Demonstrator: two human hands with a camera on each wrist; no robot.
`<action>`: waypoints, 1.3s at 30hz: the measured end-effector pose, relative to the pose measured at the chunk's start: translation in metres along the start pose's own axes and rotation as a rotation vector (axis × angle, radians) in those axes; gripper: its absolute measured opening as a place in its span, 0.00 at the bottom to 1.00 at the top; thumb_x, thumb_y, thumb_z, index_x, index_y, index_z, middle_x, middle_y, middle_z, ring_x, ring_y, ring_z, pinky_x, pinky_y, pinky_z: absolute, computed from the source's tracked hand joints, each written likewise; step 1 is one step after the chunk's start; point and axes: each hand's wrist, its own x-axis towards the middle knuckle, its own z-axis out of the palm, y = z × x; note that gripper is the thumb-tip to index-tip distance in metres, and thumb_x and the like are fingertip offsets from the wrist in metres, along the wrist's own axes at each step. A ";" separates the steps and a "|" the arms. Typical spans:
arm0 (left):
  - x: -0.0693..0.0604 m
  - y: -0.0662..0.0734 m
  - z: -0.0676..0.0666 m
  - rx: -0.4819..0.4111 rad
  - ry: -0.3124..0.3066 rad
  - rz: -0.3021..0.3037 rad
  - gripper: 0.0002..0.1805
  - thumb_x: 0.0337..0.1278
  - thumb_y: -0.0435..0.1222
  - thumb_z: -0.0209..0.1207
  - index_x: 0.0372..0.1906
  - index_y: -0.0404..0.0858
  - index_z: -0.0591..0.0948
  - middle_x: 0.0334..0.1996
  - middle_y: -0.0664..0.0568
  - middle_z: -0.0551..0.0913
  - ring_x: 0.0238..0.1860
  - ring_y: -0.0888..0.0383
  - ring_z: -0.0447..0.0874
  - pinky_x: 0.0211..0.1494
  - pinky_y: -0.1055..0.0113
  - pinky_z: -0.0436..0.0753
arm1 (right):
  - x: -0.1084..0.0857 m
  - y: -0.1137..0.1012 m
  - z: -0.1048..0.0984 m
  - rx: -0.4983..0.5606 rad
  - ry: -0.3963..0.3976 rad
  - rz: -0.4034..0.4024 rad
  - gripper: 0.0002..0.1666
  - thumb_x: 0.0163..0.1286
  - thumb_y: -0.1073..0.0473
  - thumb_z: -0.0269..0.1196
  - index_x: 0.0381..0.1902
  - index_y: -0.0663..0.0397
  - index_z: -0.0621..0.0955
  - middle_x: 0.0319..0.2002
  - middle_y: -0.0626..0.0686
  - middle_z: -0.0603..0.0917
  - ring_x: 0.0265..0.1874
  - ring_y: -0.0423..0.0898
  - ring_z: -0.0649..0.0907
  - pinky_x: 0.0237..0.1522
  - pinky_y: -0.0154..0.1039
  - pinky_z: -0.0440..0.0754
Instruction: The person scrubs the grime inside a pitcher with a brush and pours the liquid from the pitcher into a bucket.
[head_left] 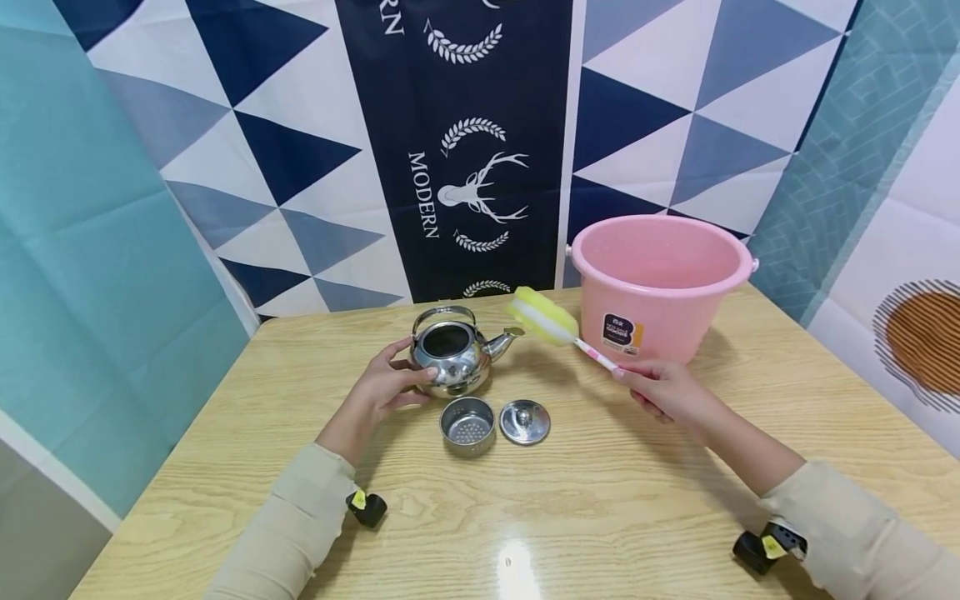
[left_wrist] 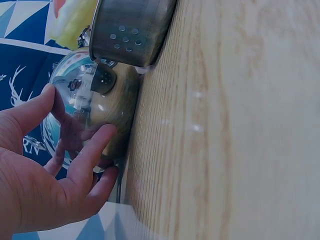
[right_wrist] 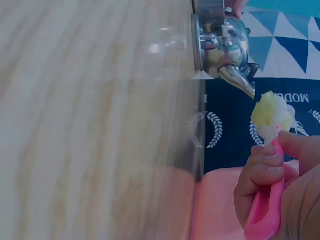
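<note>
A shiny metal teapot (head_left: 459, 372) stands uncovered on the table, its arched handle raised and its spout pointing right. My left hand (head_left: 386, 385) holds its left side, thumb at the front and fingers along the body. The left wrist view shows those fingers (left_wrist: 90, 155) spread against the polished side. In my right hand (head_left: 667, 392) is a sponge bottle brush (head_left: 551, 318) with a yellow and white head and a pink handle (right_wrist: 265, 215). The sponge is in the air, right of the spout. A perforated strainer (head_left: 468, 442) and the lid (head_left: 524, 422) lie in front of the teapot.
A pink bucket (head_left: 637, 321) stands at the back right, just behind the brush and my right hand. Patterned cloth (head_left: 465, 192) hangs behind the wooden table (head_left: 585, 517). Small black cameras (head_left: 366, 507) are strapped at both wrists.
</note>
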 end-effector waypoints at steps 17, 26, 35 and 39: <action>0.000 -0.001 -0.001 -0.002 -0.005 -0.007 0.46 0.56 0.26 0.65 0.76 0.50 0.57 0.62 0.36 0.64 0.56 0.40 0.73 0.50 0.48 0.84 | -0.001 0.013 0.000 -0.064 -0.014 0.048 0.24 0.75 0.56 0.55 0.56 0.75 0.74 0.21 0.49 0.73 0.14 0.38 0.67 0.12 0.28 0.62; -0.001 0.001 0.000 0.008 0.003 -0.010 0.46 0.56 0.26 0.66 0.75 0.50 0.58 0.62 0.37 0.64 0.55 0.41 0.73 0.51 0.49 0.84 | 0.001 0.018 0.000 -0.107 -0.039 0.078 0.24 0.73 0.58 0.57 0.59 0.73 0.74 0.21 0.50 0.73 0.14 0.40 0.68 0.12 0.30 0.65; 0.000 0.001 0.000 0.009 0.005 -0.007 0.46 0.56 0.26 0.66 0.76 0.50 0.58 0.61 0.36 0.65 0.54 0.41 0.74 0.50 0.49 0.85 | 0.000 0.023 0.002 -0.208 -0.067 0.004 0.24 0.70 0.62 0.60 0.57 0.76 0.74 0.22 0.52 0.76 0.18 0.44 0.73 0.15 0.35 0.73; -0.001 0.001 0.001 0.010 0.011 -0.015 0.46 0.56 0.26 0.66 0.76 0.50 0.58 0.61 0.37 0.64 0.55 0.41 0.74 0.50 0.50 0.85 | 0.000 0.024 0.002 -0.241 -0.064 0.010 0.23 0.70 0.62 0.60 0.55 0.77 0.74 0.24 0.53 0.77 0.20 0.45 0.74 0.19 0.35 0.77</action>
